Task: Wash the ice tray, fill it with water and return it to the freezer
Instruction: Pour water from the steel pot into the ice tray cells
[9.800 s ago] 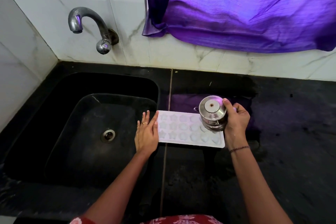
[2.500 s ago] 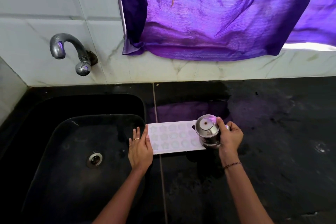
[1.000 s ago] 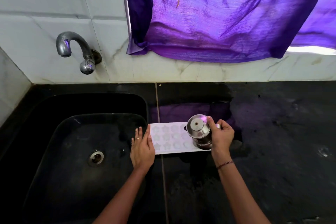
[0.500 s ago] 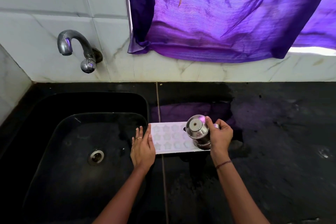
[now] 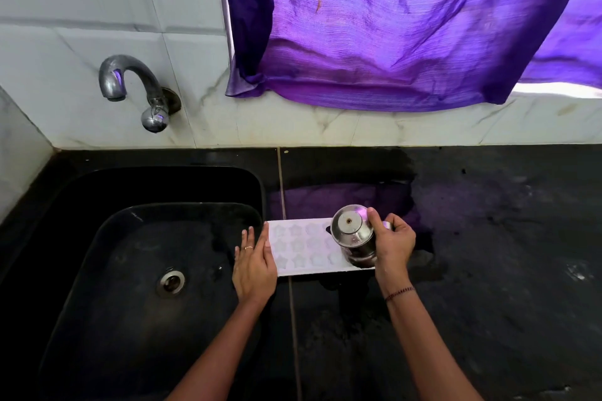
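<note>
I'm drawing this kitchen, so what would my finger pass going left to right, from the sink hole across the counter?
Sink drain → left hand → ice tray → steel cup → right hand, which holds the cup.

left hand (image 5: 254, 267): thin gold-coloured ring (image 5: 248, 248) on one finger | right hand (image 5: 394, 244): thin dark-red beaded bracelet (image 5: 400, 292) at wrist | forearms (image 5: 215, 358): bare

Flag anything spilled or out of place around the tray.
The counter behind the tray is wet: a dark, glossy patch mirrors the purple curtain. Nothing else stands out: left hand against the tray's end, right hand holding a tilted pot over it.
</note>
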Motion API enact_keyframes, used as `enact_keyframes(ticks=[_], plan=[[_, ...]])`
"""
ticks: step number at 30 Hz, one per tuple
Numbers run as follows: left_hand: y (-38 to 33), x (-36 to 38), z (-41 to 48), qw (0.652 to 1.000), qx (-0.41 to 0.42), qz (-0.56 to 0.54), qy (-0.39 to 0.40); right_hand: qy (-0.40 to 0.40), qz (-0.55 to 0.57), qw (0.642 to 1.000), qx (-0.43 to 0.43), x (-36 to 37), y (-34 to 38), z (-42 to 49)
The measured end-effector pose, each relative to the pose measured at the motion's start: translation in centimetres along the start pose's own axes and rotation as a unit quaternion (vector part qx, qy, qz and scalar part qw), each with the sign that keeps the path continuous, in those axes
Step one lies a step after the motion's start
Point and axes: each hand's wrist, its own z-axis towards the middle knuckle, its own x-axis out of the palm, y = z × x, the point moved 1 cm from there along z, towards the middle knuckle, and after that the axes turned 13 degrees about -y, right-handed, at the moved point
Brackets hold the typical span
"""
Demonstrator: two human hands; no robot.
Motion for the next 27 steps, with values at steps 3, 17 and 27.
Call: enact_keyframes(ticks=[3, 17, 27], plan=[[0.0, 0.0, 0.0, 1.000, 0.001, 0.002, -0.001, 0.006, 0.020, 1.000, 0.020, 0.3, 0.1, -0.2], [0.0, -0.1, 0.0, 1.000, 0.003, 0.008, 0.000, 0.044, -0.003, 0.999, -0.011, 2.2, -0.1, -1.3], [0.0, -0.1, -0.1, 1.000, 0.000, 0.006, 0.000, 0.052, -0.025, 0.998, -0.014, 2.4, -0.2, -1.6]])
